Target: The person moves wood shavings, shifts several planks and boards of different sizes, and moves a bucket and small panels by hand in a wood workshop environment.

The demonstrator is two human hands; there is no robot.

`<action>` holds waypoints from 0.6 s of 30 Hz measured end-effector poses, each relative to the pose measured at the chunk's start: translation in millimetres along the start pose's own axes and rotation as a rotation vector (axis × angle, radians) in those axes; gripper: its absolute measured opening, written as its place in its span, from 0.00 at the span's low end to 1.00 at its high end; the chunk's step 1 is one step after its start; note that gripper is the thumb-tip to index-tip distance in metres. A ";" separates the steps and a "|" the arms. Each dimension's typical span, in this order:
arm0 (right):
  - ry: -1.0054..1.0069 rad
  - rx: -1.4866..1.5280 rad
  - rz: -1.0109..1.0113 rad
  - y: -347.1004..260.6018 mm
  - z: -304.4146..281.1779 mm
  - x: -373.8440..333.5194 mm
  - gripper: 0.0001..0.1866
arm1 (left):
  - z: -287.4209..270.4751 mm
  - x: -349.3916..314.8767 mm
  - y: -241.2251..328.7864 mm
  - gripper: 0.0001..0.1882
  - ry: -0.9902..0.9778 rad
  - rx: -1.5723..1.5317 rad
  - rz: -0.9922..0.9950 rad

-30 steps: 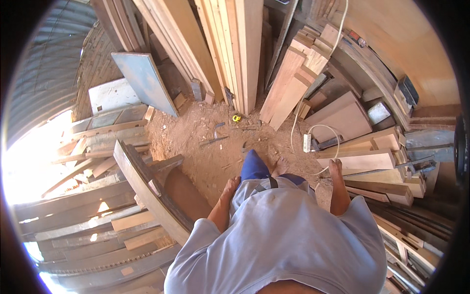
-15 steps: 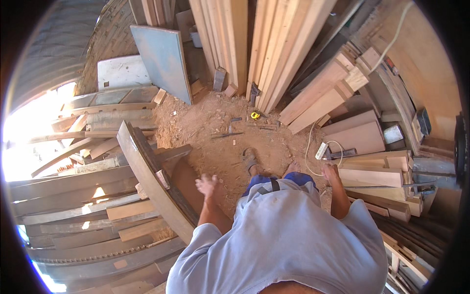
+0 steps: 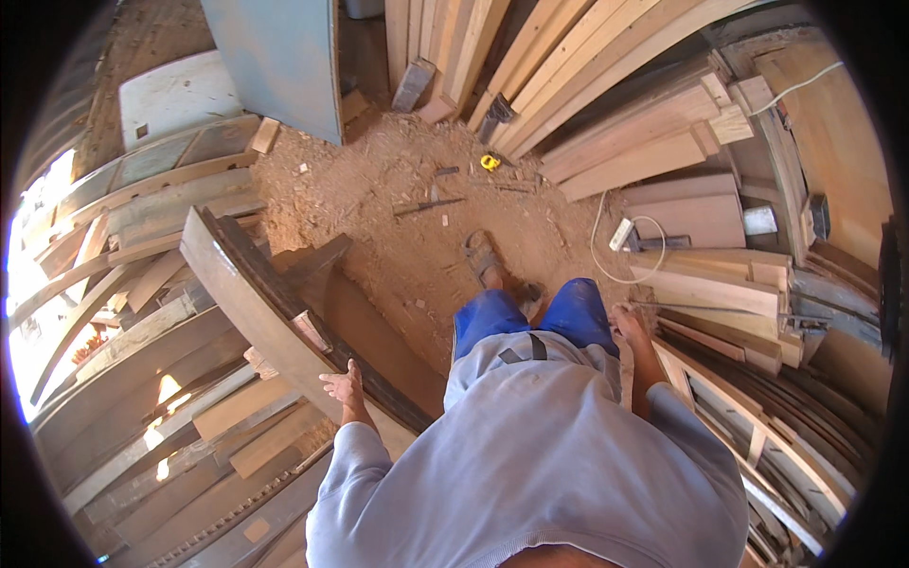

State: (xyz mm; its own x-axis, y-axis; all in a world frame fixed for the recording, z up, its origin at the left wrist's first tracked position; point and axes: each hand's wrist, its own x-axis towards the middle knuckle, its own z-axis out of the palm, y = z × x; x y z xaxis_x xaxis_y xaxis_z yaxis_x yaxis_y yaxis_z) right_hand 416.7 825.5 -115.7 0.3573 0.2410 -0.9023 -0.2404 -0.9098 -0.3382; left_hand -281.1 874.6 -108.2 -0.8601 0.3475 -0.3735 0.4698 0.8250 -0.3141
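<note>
Swinging out left since earlier, our left hand (image 3: 343,388) now hovers open over the curved wooden beam (image 3: 256,298); our right hand (image 3: 630,322), state unclear, hangs by the stacked planks (image 3: 720,275).

— What lies on the sawdust floor (image 3: 379,189) in the upper middle of the frame?

— A small yellow tape measure (image 3: 490,162), with a few dark scraps just left of it.

— And above that?

— Long pale planks (image 3: 568,57) lean across the top, and a grey-blue panel (image 3: 284,62) stands at the upper left.

— On the right side?

— Stacked boards (image 3: 701,218), with a white cable (image 3: 625,256) looping beside them.
</note>
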 end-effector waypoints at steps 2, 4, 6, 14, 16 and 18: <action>-0.034 -0.012 -0.018 43.1 -13.8 24.4 0.07 | 6.2 -2.0 1.6 0.58 0.089 0.101 0.100; -0.030 0.021 -0.023 24.4 3.5 9.5 0.07 | 15.4 6.3 -5.5 0.56 0.105 0.176 0.130; -0.015 0.022 -0.026 -0.1 23.0 -16.6 0.07 | 10.6 6.8 -5.0 0.55 0.035 0.146 0.119; -0.019 -0.022 -0.115 67.7 42.0 -11.4 0.06 | 32.9 39.9 -29.2 0.54 0.096 0.339 0.309; -0.002 0.019 -0.067 66.7 52.9 -10.9 0.06 | 20.1 27.4 -19.3 0.53 0.017 0.225 0.195; 0.005 0.021 -0.032 54.8 65.9 -22.2 0.06 | 37.8 62.7 -47.2 0.54 -0.010 0.495 0.307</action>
State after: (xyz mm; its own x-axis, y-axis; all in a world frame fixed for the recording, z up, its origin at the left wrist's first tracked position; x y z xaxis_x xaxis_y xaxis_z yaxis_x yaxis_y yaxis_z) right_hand 336.1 792.5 -131.8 0.3700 0.2679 -0.8896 -0.2479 -0.8943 -0.3724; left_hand -349.7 840.7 -149.7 -0.6693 0.5316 -0.5190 0.7361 0.3799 -0.5601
